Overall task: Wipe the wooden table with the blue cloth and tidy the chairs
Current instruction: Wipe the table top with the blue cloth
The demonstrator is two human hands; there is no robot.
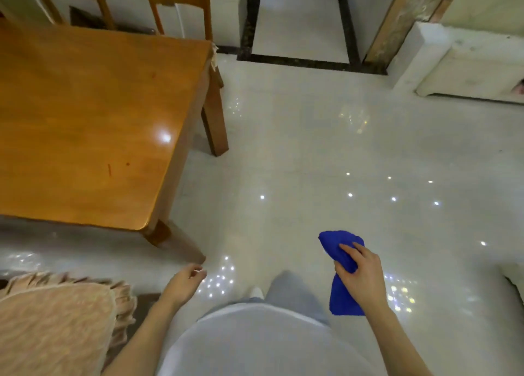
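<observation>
Smooth white shirt [255, 341]; right hand [361, 273] fingers clamp crumpled blue cloth [338, 250]; left hand [183, 283] fingers loosely curled, empty

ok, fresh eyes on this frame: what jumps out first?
The blue cloth stands out, gripped in the right hand low on the right, held over the shiny white floor and not on the table. Next comes the glossy wooden table filling the upper left, with two chairs behind its far edge. The left hand hangs loosely curled and holds nothing, near a pink fringed cushion.
</observation>
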